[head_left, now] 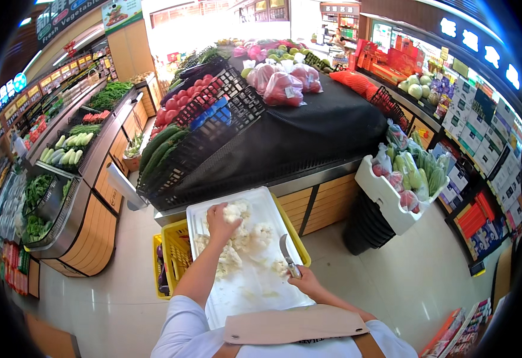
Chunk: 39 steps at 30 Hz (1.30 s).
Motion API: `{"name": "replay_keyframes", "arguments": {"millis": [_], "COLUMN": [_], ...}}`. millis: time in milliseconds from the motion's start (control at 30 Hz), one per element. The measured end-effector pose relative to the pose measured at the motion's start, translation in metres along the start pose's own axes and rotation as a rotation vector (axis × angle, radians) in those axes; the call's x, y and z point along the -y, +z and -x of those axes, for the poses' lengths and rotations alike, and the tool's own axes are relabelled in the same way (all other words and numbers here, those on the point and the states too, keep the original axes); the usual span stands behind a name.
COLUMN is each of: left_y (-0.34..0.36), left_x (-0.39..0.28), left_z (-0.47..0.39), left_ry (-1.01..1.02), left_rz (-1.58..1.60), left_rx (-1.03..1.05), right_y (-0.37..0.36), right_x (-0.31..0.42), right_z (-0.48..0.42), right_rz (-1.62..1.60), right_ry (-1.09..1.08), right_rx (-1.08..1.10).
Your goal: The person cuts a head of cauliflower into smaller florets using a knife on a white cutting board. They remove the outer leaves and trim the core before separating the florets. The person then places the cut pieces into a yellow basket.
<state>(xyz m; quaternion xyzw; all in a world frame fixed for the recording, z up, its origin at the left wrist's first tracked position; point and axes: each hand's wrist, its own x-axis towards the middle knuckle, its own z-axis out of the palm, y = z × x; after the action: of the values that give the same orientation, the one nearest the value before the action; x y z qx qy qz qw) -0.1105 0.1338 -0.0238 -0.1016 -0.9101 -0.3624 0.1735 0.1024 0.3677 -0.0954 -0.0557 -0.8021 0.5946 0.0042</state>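
My left hand point(223, 223) is closed around a white cauliflower piece point(235, 210) at the far left part of a white tray point(261, 308). More cauliflower pieces point(261, 235) lie beside it and towards me on the tray. In my right hand point(305, 282) is the handle of a knife point(286, 250) with a curved blade, pointing away from me over the tray's right side. A small floret point(279, 267) sits just left of the knife handle. Crumbs and pale scraps are scattered over the tray's near half.
A yellow plastic crate point(176, 250) stands under the tray. Beyond is a black-covered display stand point(328, 121) with cucumbers point(162, 147), tomatoes point(184, 100) and bagged red produce point(283, 87). To the right, a white foam box point(386, 197) of bagged vegetables rests on stacked black baskets point(364, 228).
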Motion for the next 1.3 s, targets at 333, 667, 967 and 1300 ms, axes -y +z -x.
{"name": "replay_keyframes", "arguments": {"millis": [333,667,967,1300], "left_y": [-0.002,0.019,0.022,0.008], "left_x": [0.015,0.015,0.03,0.037], "left_z": [-0.003,-0.049,-0.074,-0.051], "left_ry": [-0.236,-0.037,-0.459,-0.275], "left_rz": [0.505,0.13,0.143,0.332], "left_rx": [-0.02,-0.302,-0.173,-0.042], "right_y": [0.019,0.025,0.017,0.023], "right_x": [-0.004,0.008,0.019,0.012], "right_z": [-0.008,-0.008,0.001,-0.004], "right_rz": [0.352,0.424,0.449,0.389], "right_ry": [-0.255,-0.458,-0.33,-0.451], "right_rx": [-0.401,-0.428,-0.313,-0.317]}}
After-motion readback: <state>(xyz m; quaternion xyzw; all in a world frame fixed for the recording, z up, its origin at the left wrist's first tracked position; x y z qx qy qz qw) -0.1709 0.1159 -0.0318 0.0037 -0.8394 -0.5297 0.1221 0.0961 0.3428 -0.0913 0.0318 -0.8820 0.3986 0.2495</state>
